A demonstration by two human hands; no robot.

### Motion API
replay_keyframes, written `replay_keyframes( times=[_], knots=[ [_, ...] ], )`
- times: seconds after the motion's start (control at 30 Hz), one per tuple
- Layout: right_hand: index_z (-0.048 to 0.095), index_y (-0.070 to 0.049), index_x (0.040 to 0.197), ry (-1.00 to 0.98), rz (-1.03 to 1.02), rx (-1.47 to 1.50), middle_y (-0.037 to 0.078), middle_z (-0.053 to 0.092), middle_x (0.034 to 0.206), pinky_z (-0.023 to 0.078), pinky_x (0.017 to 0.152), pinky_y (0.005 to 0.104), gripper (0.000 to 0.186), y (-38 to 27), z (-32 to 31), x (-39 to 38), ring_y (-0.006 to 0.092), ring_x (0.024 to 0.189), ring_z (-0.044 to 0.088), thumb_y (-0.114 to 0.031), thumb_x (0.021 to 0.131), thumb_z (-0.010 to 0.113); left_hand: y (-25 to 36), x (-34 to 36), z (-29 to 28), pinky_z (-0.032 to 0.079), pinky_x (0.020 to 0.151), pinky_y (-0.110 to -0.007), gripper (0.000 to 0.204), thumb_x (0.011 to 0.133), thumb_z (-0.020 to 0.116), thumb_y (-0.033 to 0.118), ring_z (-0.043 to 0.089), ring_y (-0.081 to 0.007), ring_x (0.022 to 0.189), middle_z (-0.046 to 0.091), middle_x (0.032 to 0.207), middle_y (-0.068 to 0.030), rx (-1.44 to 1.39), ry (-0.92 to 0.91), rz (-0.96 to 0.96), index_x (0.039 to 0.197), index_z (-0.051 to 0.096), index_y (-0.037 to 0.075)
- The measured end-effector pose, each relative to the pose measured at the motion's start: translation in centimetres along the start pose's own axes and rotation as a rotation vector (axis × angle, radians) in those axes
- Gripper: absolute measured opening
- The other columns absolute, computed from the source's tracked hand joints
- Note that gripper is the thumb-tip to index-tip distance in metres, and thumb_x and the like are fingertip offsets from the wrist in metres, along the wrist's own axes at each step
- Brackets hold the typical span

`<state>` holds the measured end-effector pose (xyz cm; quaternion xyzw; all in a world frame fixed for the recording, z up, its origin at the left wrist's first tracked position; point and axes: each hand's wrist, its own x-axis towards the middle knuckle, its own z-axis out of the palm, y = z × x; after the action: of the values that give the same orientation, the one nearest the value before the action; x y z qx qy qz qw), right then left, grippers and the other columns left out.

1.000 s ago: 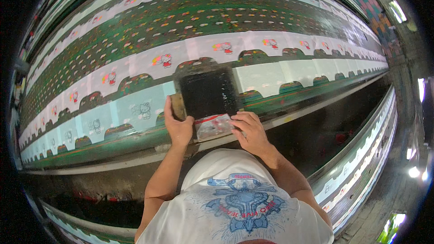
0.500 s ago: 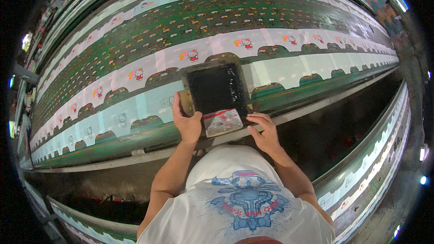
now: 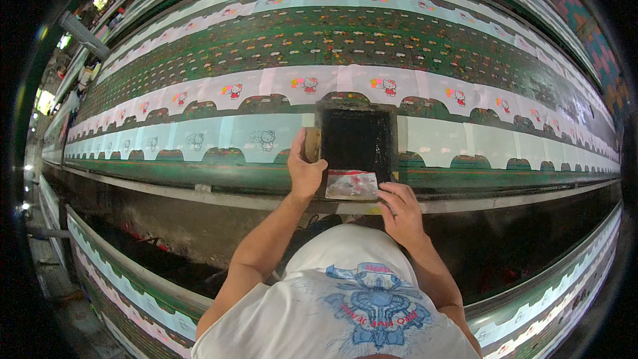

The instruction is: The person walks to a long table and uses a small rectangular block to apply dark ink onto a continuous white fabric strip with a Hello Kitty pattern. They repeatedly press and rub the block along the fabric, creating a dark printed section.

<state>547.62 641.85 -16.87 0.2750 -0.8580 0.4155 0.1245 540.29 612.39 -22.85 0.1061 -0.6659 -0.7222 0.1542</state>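
A screen-printing frame (image 3: 392, 136) with black mesh rests over the pale strip of fabric pieces (image 3: 432, 139) along the near edge of a long table. My left hand (image 3: 307, 176) grips its left side, with fingers along a wooden block (image 3: 311, 143) and the thumb at the near left corner. A pale, stained panel (image 3: 352, 186) with a red upper edge sits at the frame's near end. My right hand (image 3: 403, 213) has curled fingers at the near right corner, against the panel's right edge; its exact grip is partly hidden. Left of the frame, pale blue pieces (image 3: 226, 139) bear outlined cartoon cats.
Beyond lies a row of pink pieces (image 3: 345, 80) with coloured cat prints, then a green, speckled table surface (image 3: 266, 46). A rail (image 3: 199, 193) edges the table near me. Further printed rows (image 3: 133, 292) lie behind on both sides. A grey post (image 3: 86, 34) stands at left.
The view has turned, so the table runs straighter across. The frame now looks squarer to the strip. My right fingers have curled more closely at its near right corner; my left hand keeps its hold.
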Motion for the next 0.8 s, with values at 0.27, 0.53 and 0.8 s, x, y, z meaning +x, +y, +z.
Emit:
replay_keyframes(
  times=[0.27,0.53,0.8],
  knots=[
    [0.073,-0.006,0.137,-0.392,-0.22,-0.335,0.014,0.072,0.131,0.055,0.109,0.051,0.046,-0.7,2.3,5.9,0.0369,0.125,0.068,-0.013,0.093,0.081,-0.7,0.3,0.5,0.046,0.127,-0.039,0.104,0.075,0.074,-0.017,0.06,-0.0293,0.15,0.06,0.163,-0.0219,0.023,-0.013,-0.063,0.173,0.041,-0.006],
    [0.077,-0.004,0.127,-0.63,-0.054,-0.252,0.019,0.076,0.122,0.058,0.106,0.0534,0.035,2.9,0.7,13.1,0.0404,0.121,0.071,-0.005,0.092,0.073,-1.4,0.4,-0.7,0.051,0.121,-0.039,0.09,0.092,0.078,-0.012,0.065,-0.0246,0.141,0.065,0.158,-0.0164,0.015,-0.024,-0.04,0.175,0.043,0.0],
    [0.078,-0.007,0.13,-0.274,-0.096,-0.277,0.017,0.077,0.119,0.055,0.104,0.0559,0.042,7.6,4.0,19.3,0.0438,0.118,0.069,0.006,0.092,0.064,0.4,1.5,-2.0,0.052,0.122,-0.041,0.082,0.1,0.079,-0.005,0.066,-0.0263,0.142,0.062,0.162,-0.0174,-0.019,-0.15,-0.133,0.174,0.045,0.003]
  ],
)
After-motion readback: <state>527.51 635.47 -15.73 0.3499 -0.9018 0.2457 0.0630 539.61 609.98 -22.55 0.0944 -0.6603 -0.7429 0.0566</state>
